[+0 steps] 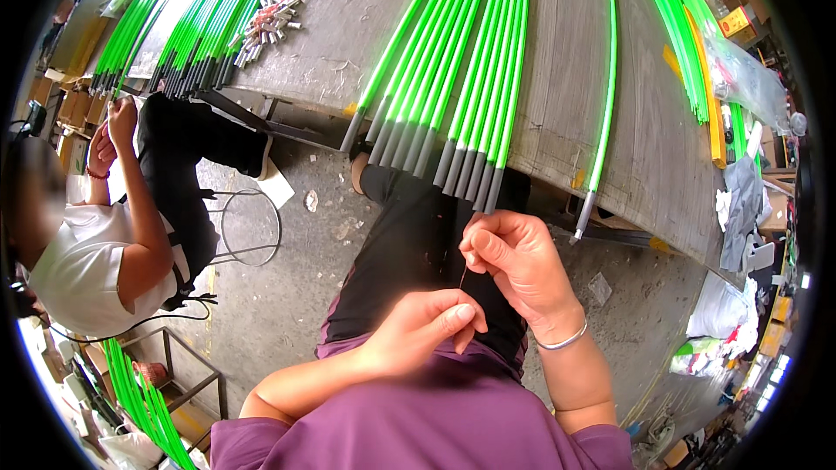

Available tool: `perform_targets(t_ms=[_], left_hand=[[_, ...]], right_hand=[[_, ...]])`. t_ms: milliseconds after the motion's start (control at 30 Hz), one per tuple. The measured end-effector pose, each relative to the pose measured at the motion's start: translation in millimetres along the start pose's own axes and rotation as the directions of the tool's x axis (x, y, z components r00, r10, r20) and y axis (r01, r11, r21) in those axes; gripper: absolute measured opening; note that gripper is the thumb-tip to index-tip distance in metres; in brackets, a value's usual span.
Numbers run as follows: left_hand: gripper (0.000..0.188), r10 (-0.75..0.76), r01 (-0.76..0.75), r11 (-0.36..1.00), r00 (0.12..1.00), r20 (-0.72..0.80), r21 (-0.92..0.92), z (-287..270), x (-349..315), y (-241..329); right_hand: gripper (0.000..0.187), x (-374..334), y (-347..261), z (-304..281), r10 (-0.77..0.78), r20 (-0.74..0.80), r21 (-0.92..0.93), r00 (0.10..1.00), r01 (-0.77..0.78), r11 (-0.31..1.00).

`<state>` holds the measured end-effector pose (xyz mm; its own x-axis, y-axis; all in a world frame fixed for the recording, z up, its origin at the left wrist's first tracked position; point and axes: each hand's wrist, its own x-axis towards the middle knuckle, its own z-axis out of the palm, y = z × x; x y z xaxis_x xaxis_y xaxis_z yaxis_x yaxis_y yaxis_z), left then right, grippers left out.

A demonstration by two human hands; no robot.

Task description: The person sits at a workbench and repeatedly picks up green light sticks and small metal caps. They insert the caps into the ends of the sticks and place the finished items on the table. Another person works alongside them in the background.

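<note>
My right hand (514,257), a metal bangle on its wrist, is just below the dark tips of a row of bright green rods (488,70) on the table. Its thumb and fingers are pinched together. A thin dark strand (463,277), thread or fine wire, runs from this pinch down toward my left hand (427,326). My left hand is curled in front of my purple shirt, its thumb against the bent fingers. What its fingers grip is too small to make out. One green rod (607,104) lies apart to the right, with a small metallic piece at its dark end.
Small metal pieces with reddish threads (268,28) lie on the grey table (557,52), near more green rods (218,17). A co-worker (104,252) sits at the left, hands at rod ends. A wire-framed stool (248,226) stands between us. Further rods (670,26) line the right side.
</note>
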<state>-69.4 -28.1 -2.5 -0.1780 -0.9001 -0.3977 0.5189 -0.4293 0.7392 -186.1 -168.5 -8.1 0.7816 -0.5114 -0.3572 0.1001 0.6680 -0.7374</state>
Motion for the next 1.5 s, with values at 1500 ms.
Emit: perform_targets(t_ms=[1500], left_hand=[[0.031, -0.012, 0.012, 1.000, 1.000, -0.007, -0.007, 0, 0, -3]], right_hand=[[0.021, -15, -11, 11, 0.227, 0.146, -0.224, 0.963, -0.191, 0.956]])
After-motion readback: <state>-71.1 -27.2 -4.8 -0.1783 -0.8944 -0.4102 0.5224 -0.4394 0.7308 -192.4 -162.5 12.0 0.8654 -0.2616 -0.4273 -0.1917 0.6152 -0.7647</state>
